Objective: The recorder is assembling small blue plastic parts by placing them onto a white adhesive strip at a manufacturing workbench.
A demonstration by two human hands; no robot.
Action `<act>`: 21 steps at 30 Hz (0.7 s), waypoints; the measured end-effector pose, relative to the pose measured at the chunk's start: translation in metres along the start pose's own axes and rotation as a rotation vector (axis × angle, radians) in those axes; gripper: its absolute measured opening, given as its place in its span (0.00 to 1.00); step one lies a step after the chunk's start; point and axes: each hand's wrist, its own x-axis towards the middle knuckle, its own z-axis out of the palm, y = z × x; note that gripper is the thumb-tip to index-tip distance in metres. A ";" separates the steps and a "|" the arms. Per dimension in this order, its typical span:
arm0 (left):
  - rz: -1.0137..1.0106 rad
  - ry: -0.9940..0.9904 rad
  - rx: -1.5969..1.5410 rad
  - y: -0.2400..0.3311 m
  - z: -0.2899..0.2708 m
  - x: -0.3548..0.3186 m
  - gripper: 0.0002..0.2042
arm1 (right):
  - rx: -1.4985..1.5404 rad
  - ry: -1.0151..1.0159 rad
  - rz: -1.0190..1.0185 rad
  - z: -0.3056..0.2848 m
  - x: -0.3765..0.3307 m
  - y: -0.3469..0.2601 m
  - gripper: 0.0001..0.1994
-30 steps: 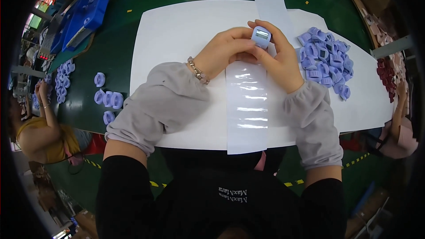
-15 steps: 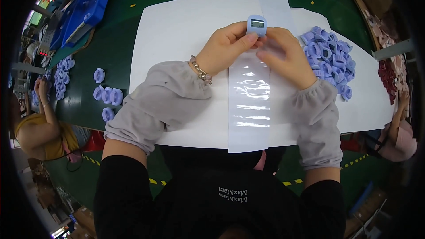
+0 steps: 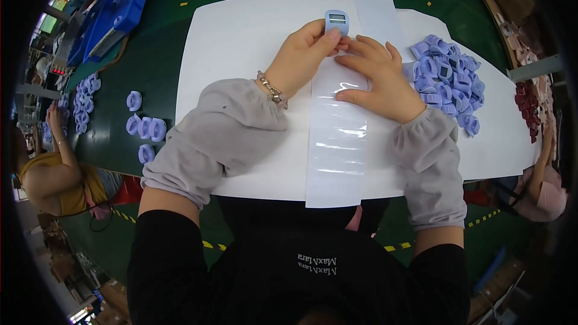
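My left hand (image 3: 304, 54) pinches a small light-blue digital watch (image 3: 336, 22) between thumb and fingers, its grey display facing up. My right hand (image 3: 385, 78) is open beside it, fingers spread over the upper part of a long pale sheet (image 3: 335, 189). Glossy clear strips lie in rows across that sheet. The right fingertips are close to the left fingers; whether they touch the sheet I cannot tell. To the right of my right hand is a heap of similar light-blue watches (image 3: 448, 81).
A white board (image 3: 241, 36) covers the green table (image 3: 108, 150). Another pale sheet (image 3: 374, 9) lies at its far edge. Several light-blue watches (image 3: 144, 127) stand at left, near a blue tray (image 3: 123, 12). Dark red pieces (image 3: 526, 111) lie far right. People sit on both sides.
My left hand has moved the watch slightly up and to the left. The right hand has come away from the watch, its fingers spreading. The sheet's near end has shifted slightly left.
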 end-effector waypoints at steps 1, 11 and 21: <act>0.013 -0.024 0.029 0.001 0.001 0.000 0.14 | 0.000 -0.002 -0.005 0.000 0.000 0.000 0.22; 0.069 -0.055 0.062 -0.004 -0.001 -0.001 0.14 | -0.014 -0.018 -0.015 -0.002 0.001 -0.004 0.19; 0.137 -0.083 0.102 -0.006 -0.002 -0.002 0.13 | 0.022 -0.008 0.004 0.000 0.001 0.000 0.17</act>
